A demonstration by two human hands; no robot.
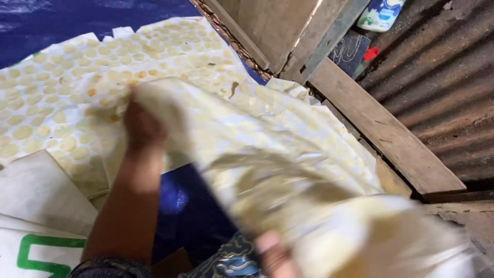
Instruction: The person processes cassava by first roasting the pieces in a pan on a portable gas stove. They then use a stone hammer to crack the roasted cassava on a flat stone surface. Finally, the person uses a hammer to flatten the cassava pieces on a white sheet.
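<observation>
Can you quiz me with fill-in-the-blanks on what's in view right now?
Both hands grip one pale ____ dotted with round yellow discs.
The left hand holds its far end; the right hand holds the ____ end.
The tarp beneath is ____.
The wall at right is corrugated ____.
Missing: sheet; near; blue; metal

Two bare hands, no gloves, rings or watch visible. Left hand (143,127) on a bare forearm, dark patterned sleeve edge near the elbow. Right hand (275,255) blurred, fingers indistinct. Blue-and-grey patterned garment (231,262) at bottom edge.
</observation>
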